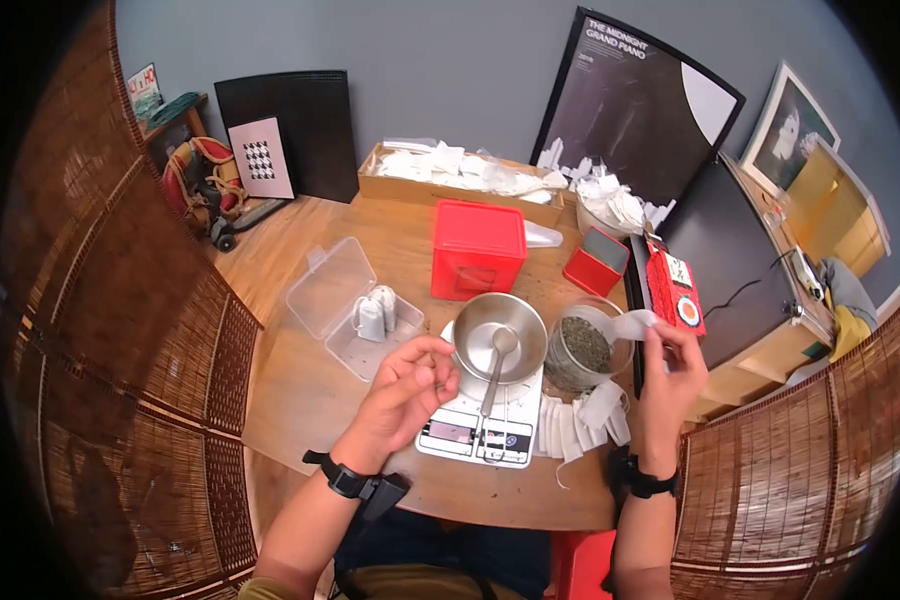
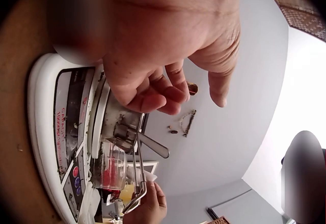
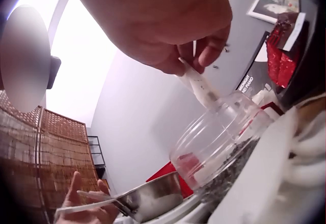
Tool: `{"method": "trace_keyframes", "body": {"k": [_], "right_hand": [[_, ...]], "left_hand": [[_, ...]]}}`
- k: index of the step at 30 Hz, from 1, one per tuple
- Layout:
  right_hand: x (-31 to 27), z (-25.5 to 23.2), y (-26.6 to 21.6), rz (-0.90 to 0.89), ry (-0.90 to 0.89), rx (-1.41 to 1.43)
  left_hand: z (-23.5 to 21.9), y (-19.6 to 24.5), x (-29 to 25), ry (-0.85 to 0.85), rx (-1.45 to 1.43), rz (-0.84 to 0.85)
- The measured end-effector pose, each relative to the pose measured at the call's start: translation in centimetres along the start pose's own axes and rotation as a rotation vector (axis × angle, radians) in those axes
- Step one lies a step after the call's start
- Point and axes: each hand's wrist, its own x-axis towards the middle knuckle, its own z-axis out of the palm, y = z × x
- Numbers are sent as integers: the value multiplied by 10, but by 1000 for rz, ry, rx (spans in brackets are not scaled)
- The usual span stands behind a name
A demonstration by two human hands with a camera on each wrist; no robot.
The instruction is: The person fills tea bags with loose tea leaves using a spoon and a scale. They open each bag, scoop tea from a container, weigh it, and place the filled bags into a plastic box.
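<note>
My right hand [image 1: 673,372] pinches a thin white tea bag [image 1: 632,324] over the rim of a clear jar [image 1: 573,379] of dark dried tea leaves [image 1: 584,343]. In the right wrist view, dark specks show on the tea bag [image 3: 200,85], whose lower end points at the jar's mouth. My left hand [image 1: 403,395] hovers beside a steel pot [image 1: 467,345], fingers loosely bent and holding nothing. A spoon [image 1: 495,372] leans in the pot, which stands on a white kitchen scale [image 1: 455,445]. The pot's wire handle [image 2: 141,193] shows in the left wrist view.
Several flat white tea bags [image 1: 580,425] lie right of the scale. An open plastic box [image 1: 345,355] on the left holds filled tea bags [image 1: 375,315]. Behind stand a red tin [image 1: 478,250], a smaller open red box [image 1: 596,262] and a cardboard tray [image 1: 400,187] of white bags.
</note>
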Motion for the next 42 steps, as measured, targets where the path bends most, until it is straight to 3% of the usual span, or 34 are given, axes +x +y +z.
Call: {"method": "trace_keyframes", "body": {"k": [2, 4, 6, 8, 10, 11, 14, 15, 16, 18, 19, 20, 24, 26, 28, 30, 31, 34, 37, 40, 42], "right_hand": [[3, -1, 10, -26, 22, 53], [6, -8, 6, 213, -290, 12], [0, 6, 2, -31, 0, -35], [6, 1, 0, 14, -176, -36], [5, 2, -6, 224, -215, 110], [5, 5, -2, 39, -104, -22], [10, 3, -6, 0, -209, -93], [9, 4, -15, 140, -257, -86], [7, 4, -13, 140, -251, -90], [7, 6, -7, -124, -69, -204], [10, -1, -16, -51, -239, -243], [6, -4, -16, -43, -238, -250], [-12, -25, -23, -73, -54, -125], [-25, -43, -27, -299, 3, -180], [-39, -55, -37, -353, 5, -281], [-48, -66, -34, -563, -145, -468], [-50, -64, -28, -586, -214, -455], [-60, -53, -12, -402, -501, -430], [-68, -49, -9, -288, -595, -474], [-68, -48, -5, -227, -553, -602], [-68, -50, 3, -169, -527, -528]], "left_hand": [[3, 0, -2, 2, -25, -4], [4, 0, -5, 10, -36, 0], [2, 0, -2, -1, -45, -5], [3, 0, -3, -2, -58, -9], [4, 0, -3, -3, -45, -5], [4, 1, -1, -17, -51, -9], [3, 0, -4, 3, -55, -10], [3, 0, -4, -6, -55, -8], [3, 1, -2, -19, -54, -7], [3, 1, -1, -20, -55, -4], [3, 1, -3, -9, -55, -4], [4, 0, -6, -8, -59, -13], [5, 1, -3, -12, -68, -3], [4, 1, -3, -19, -73, 0], [4, 0, -3, -31, -77, -8], [5, 0, -2, -32, -75, -15], [5, -1, -3, -31, -71, -20], [6, -2, -3, -20, -56, -35], [3, -1, -2, -34, -56, -32], [3, -2, -2, -10, -49, -27], [2, -3, -2, -14, -49, -29]]}}
